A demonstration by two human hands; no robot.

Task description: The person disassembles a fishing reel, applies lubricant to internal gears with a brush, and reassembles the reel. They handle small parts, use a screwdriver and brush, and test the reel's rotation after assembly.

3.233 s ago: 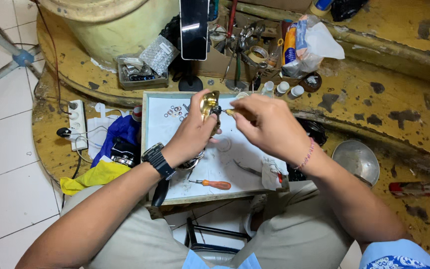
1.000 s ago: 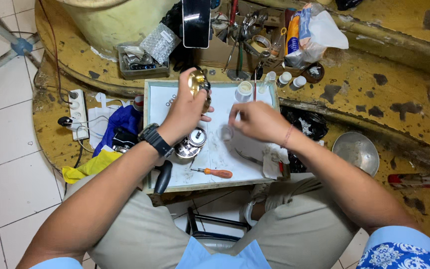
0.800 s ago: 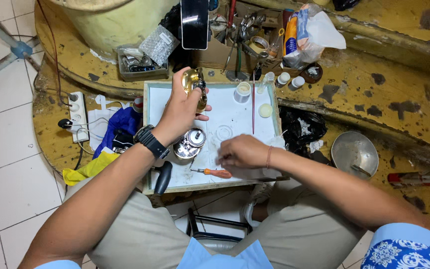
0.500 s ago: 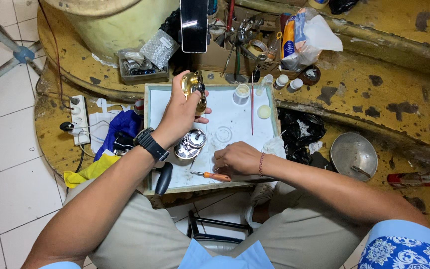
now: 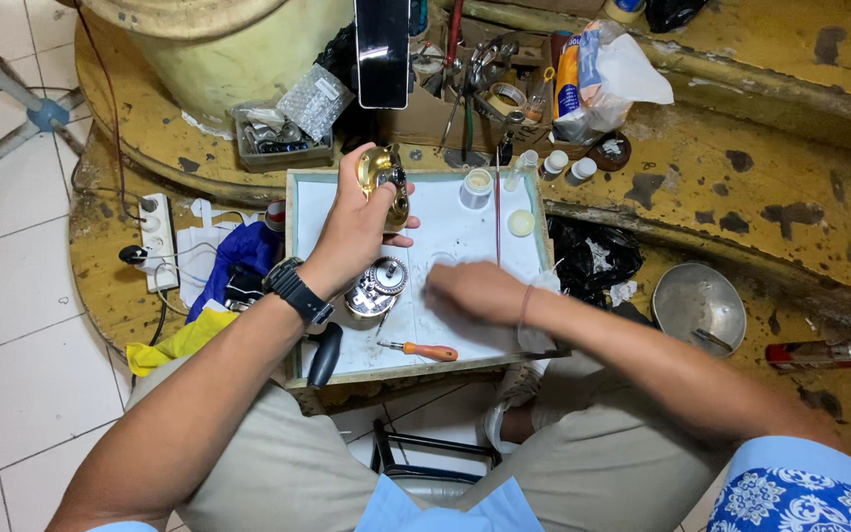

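My left hand (image 5: 354, 232) holds a gold, rounded metal part (image 5: 383, 175) up over the far left corner of a white tray (image 5: 465, 229). A black watch sits on that wrist. My right hand (image 5: 472, 292) lies palm down on the tray's middle, fingers pointing left; what is under it is hidden. A silver mechanism with exposed gears (image 5: 376, 285) rests on the tray just left of my right hand. An orange-handled screwdriver (image 5: 422, 349) lies near the tray's front edge.
Small white pots (image 5: 476, 185) and a thin rod (image 5: 497, 207) lie at the tray's far side. A tool-filled box (image 5: 465, 84), a dark phone (image 5: 382, 49) and a bag stand behind. A power strip (image 5: 158, 241), blue and yellow cloths lie left; a metal bowl (image 5: 698, 305) right.
My right hand came away from the gold part, dropped to the tray's front by the screwdriver, and now rests flat on the tray's middle. My left hand keeps the gold part raised.
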